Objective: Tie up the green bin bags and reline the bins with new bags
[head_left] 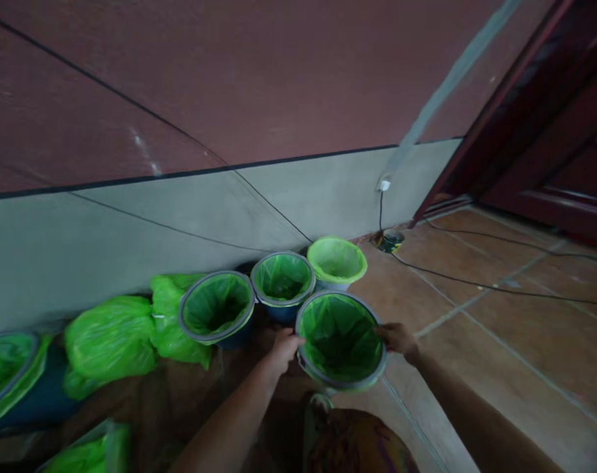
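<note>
A round trash bin [342, 338] with a grey rim and a green liner bag inside is gripped at both sides. My left hand [285, 349] is closed on its left rim, thumb over the edge. On the opposite side, my right hand [398, 340] pinches the right rim. Inside the bin only the green liner shows. Just behind it stand a lined blue bin [285, 279] and a pale bin [336, 260] with a light green liner. Another lined bin [217, 306] is to the left of my left hand.
Stuffed green bags [112, 338] lie along the wall, with a lined bin [12, 368] at far left. A small can [390, 241] sits below a plugged-in socket [383, 184]. Black cable [496, 288] crosses the tiled floor towards a dark red door [555, 157].
</note>
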Available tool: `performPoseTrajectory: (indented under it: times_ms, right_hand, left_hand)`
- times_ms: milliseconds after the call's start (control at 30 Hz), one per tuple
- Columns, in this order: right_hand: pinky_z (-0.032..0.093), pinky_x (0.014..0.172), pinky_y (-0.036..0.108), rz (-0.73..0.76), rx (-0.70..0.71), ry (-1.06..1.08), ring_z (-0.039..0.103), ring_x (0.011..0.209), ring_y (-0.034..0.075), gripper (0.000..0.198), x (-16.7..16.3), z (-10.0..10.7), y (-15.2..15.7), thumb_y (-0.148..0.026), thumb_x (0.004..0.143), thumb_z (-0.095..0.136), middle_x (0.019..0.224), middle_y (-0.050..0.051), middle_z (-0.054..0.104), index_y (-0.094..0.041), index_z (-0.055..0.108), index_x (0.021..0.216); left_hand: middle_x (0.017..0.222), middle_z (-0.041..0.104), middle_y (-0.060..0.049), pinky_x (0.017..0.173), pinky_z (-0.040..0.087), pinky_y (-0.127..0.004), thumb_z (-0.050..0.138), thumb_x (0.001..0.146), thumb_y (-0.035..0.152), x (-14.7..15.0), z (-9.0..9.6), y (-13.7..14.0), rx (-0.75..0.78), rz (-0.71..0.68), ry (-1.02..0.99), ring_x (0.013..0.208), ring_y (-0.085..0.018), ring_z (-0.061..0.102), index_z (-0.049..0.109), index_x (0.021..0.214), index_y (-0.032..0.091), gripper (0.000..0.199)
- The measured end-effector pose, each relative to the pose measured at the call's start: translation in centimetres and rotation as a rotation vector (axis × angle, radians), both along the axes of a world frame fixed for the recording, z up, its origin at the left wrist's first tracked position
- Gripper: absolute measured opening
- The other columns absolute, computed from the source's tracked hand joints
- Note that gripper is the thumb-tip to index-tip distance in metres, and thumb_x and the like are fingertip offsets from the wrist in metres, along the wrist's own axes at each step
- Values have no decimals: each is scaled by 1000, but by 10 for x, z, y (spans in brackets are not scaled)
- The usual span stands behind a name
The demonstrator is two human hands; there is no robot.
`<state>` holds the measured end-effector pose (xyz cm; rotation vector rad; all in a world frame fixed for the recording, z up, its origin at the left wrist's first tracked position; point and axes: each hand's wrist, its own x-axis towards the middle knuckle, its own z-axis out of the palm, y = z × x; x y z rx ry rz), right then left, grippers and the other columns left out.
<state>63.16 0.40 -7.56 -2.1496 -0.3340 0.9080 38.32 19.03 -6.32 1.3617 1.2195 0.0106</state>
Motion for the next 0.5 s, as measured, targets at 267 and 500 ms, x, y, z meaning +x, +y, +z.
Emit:
performPoseTrajectory:
  times_ms: [267, 500]
  right_hand:
    - [50, 59, 27, -385, 156, 130, 65, 66, 18, 25, 80, -22, -56, -32, 65, 67, 71, 6, 69, -14, 68, 82]
    - [50, 57, 25, -487, 188, 74, 64, 67, 17, 27, 118, -34, -58, -37, 67, 67, 76, 7, 69, -15, 66, 83]
  left_hand:
    - [106, 69, -8, 67, 48, -22, 63, 68, 13, 138, -29, -11, -27, -111, -87, 93, -17, 64, 64, 103, 17, 35]
    - [100, 72, -7, 68, 49, -22, 58, 70, 9, 181, -37, -9, -77, -149, -230, 88, -16, 65, 68, 93, 16, 26]
